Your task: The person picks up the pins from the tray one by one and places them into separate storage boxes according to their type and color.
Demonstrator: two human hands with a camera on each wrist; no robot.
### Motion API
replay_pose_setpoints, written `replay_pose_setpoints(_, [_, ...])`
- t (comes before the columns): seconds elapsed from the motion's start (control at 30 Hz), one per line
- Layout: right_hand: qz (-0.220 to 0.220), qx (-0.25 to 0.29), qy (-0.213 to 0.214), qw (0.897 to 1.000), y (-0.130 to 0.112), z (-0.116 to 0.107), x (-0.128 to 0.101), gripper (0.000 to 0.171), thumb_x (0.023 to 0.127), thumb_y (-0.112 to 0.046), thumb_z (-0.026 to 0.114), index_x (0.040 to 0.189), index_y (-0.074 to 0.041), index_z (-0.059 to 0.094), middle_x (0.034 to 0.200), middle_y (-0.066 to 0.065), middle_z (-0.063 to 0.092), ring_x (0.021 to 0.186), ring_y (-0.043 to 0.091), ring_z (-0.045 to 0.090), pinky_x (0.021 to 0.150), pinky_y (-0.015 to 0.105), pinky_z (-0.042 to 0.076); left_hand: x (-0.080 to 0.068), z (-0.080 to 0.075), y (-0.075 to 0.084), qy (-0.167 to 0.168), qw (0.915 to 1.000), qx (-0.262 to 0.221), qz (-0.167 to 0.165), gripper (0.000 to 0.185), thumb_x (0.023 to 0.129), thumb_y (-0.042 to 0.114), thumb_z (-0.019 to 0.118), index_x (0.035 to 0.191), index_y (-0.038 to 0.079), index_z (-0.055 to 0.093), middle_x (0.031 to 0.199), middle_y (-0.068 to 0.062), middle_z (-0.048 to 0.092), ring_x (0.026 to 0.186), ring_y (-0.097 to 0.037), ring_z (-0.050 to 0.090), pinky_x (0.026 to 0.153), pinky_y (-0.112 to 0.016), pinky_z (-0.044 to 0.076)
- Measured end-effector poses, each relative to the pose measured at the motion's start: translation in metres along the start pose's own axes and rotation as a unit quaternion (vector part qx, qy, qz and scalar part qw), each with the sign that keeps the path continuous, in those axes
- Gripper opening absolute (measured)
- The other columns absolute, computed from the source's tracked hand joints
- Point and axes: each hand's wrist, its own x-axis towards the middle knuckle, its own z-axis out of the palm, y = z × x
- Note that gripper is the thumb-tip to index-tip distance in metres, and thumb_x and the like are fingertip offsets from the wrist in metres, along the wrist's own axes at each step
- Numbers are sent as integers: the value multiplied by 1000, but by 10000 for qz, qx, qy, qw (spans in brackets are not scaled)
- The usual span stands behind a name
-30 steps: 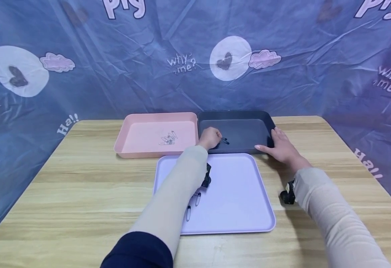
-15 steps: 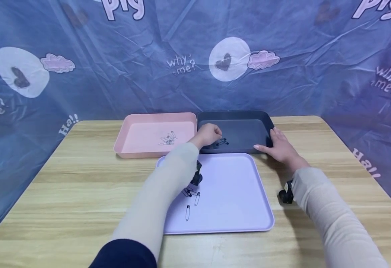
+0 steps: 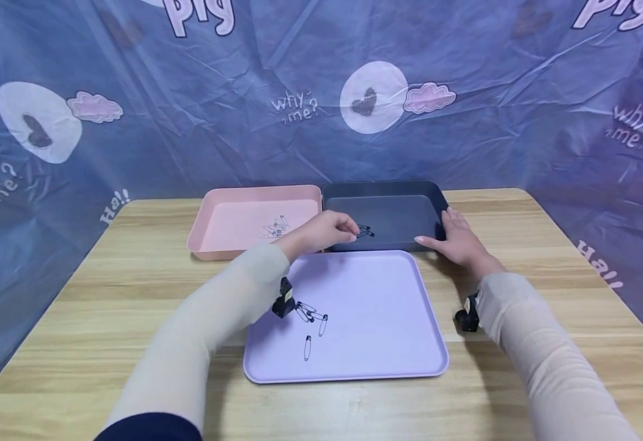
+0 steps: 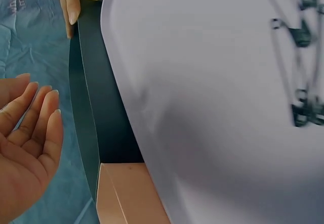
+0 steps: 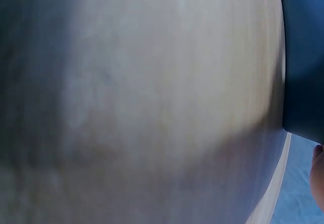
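My left hand (image 3: 329, 231) hovers over the near left corner of the dark grey tray (image 3: 398, 214), its fingers loosely bent. In the left wrist view the left hand (image 4: 28, 148) holds nothing between fingers and thumb. A few black safety pins (image 3: 364, 231) lie in the dark tray just beyond the fingertips. My right hand (image 3: 461, 242) rests against the dark tray's right side, thumb at the near rim and fingers along the right rim. Black safety pins (image 3: 307, 348) also lie on the left part of the lilac tray (image 3: 376, 318), several bunched together.
A pink tray (image 3: 233, 223) with several silver safety pins (image 3: 276, 227) stands left of the dark tray, side by side with it. All three trays are on a wooden table (image 3: 134, 294). A blue printed cloth (image 3: 217, 122) hangs behind the table.
The left hand has let go of a black safety pin in the dark tray and drawn back left toward me. More pins on the lilac tray show now. The right hand stays at the dark tray.
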Motion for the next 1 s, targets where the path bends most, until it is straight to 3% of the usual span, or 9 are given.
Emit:
replay_pose_setpoints(0.17, [-12, 40, 44, 10000, -1, 0, 1, 101, 77, -58, 48, 132, 12, 0, 137, 29, -6, 126, 38, -8, 101, 49, 1, -19, -1, -8, -85, 9996, 120, 259, 22, 84, 13, 56, 103, 3, 59, 96, 0, 61, 91, -11, 54, 83, -22, 41])
replay_pose_setpoints(0.67, [-67, -11, -5, 10000, -2, 0, 0, 100, 78, -57, 47, 132, 12, 0, 137, 30, -6, 126, 38, -9, 101, 49, 0, -68, -1, -37, -114, 9971, -666, 345, 22, 80, 7, 59, 100, -2, 60, 95, -3, 61, 90, -14, 53, 84, -24, 41])
replay_pose_setpoints(1.0, [-91, -7, 4, 10000, -1, 0, -1, 100, 79, -57, 47, 131, 13, 0, 136, 31, -7, 125, 40, -7, 101, 50, 1, -93, 0, -49, 1, 9974, -551, 461, 18, 80, 6, 60, 97, 1, 61, 91, -2, 62, 89, -13, 54, 84, -26, 41])
